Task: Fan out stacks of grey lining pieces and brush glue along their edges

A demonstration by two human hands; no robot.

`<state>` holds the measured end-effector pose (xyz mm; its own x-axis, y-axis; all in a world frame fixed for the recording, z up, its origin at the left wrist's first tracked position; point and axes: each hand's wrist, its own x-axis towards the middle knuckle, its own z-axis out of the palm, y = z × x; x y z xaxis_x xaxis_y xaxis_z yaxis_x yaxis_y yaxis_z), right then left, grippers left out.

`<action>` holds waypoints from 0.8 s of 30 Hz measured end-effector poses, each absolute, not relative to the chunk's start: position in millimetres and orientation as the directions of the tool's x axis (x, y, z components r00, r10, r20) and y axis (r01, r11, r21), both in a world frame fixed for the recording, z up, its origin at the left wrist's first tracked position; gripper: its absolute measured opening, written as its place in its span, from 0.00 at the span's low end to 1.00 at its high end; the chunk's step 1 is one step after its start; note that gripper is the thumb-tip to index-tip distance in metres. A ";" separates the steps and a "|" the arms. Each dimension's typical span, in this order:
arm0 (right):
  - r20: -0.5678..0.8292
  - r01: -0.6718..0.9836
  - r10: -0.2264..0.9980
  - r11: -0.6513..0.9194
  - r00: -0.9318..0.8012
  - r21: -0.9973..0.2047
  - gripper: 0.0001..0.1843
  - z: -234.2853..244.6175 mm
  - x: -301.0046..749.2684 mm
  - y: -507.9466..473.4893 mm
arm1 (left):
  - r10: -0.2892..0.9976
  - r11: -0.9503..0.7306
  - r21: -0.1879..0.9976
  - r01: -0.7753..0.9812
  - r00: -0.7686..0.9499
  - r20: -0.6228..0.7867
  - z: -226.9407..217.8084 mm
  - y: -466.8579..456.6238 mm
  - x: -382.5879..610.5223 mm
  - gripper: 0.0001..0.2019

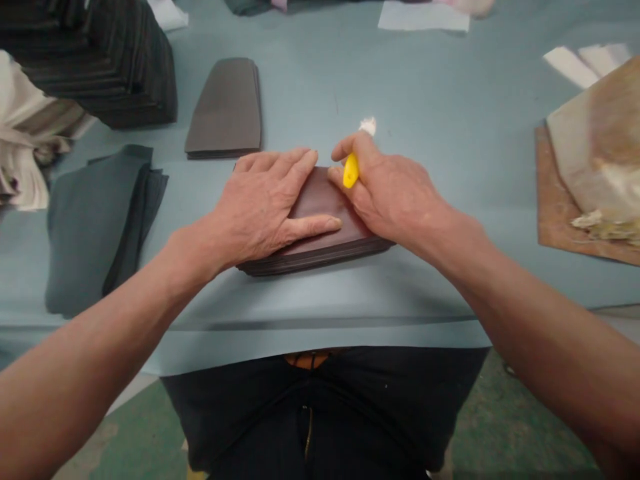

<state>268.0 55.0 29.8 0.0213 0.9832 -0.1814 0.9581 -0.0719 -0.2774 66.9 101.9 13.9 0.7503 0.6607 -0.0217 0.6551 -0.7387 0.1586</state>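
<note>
A stack of dark brown flat sheets (325, 193) lies on the table in front of me, its layered edge facing my body. My left hand (265, 200) is spread flat on its top, fingers pointing away and thumb stretched to the right. At the stack's right side, my right hand (387, 187) is closed around a yellow-handled tool (351, 171). Only the rounded yellow end shows; the rest is hidden in the hand. A white frayed tuft (369, 125) shows just beyond that hand; whether it belongs to the tool I cannot tell.
A smaller stack of brown tapered pieces (225, 110) lies behind my left hand. Dark green folded cloth (97, 227) and a tall black stack (115, 60) stand left. On the right, a brown board (547, 200) carries a stained pale bundle (600, 133). White scraps (425, 15) lie at the back.
</note>
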 end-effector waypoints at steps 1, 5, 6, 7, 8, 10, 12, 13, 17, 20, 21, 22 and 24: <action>-0.193 0.959 0.981 -0.083 0.031 -0.270 0.25 30.8 267.6 54.9 | 0.665 -0.736 0.147 0.661 0.746 -0.025 14.3 102.9 67.4 0.50; -0.186 0.953 0.982 -0.079 0.024 -0.291 0.24 30.4 267.0 55.3 | 0.685 -0.720 0.092 0.687 0.726 -0.065 19.4 109.6 69.1 0.41; -0.175 0.951 0.984 -0.073 0.020 -0.299 0.24 29.2 267.4 55.6 | 0.690 -0.716 0.072 0.695 0.719 -0.085 21.1 112.1 69.7 0.39; -0.165 0.950 0.986 -0.066 0.015 -0.305 0.24 27.6 268.1 56.0 | 0.694 -0.711 0.052 0.701 0.712 -0.108 22.7 114.9 70.3 0.37; -0.155 0.949 0.988 -0.058 0.009 -0.309 0.23 25.8 269.0 56.5 | 0.698 -0.706 0.036 0.707 0.704 -0.132 24.0 118.0 71.0 0.35; -0.140 0.947 0.990 -0.045 -0.001 -0.320 0.23 22.4 271.0 57.6 | 0.705 -0.695 0.024 0.719 0.687 -0.175 25.5 124.1 72.6 0.32; -0.139 0.942 0.990 -0.041 -0.006 -0.333 0.23 19.8 272.3 58.4 | 0.712 -0.684 0.022 0.729 0.674 -0.198 25.5 129.3 74.3 0.31; -0.141 0.940 0.990 -0.041 -0.007 -0.339 0.23 19.0 272.4 58.5 | 0.717 -0.677 0.017 0.735 0.666 -0.206 25.1 131.2 75.2 0.30; -0.131 0.944 0.991 -0.048 0.006 -0.325 0.23 17.5 270.5 56.9 | 0.748 -0.645 -0.009 0.764 0.630 -0.209 24.2 132.1 78.2 0.29; -0.113 0.953 0.993 -0.071 0.039 -0.295 0.24 16.7 272.4 56.4 | 0.753 -0.639 0.005 0.769 0.628 -0.197 25.0 128.9 79.5 0.29; -0.107 0.957 0.993 -0.084 0.056 -0.279 0.24 16.8 275.1 56.7 | 0.753 -0.639 0.012 0.769 0.629 -0.192 25.3 127.9 79.7 0.29; -0.101 0.961 0.992 -0.100 0.076 -0.259 0.24 17.5 278.8 57.1 | 0.754 -0.638 0.018 0.770 0.630 -0.186 25.6 126.9 79.8 0.29; -0.081 0.967 0.989 -0.140 0.125 -0.214 0.24 21.2 288.3 57.2 | 0.755 -0.638 0.031 0.770 0.633 -0.172 25.8 125.4 79.6 0.29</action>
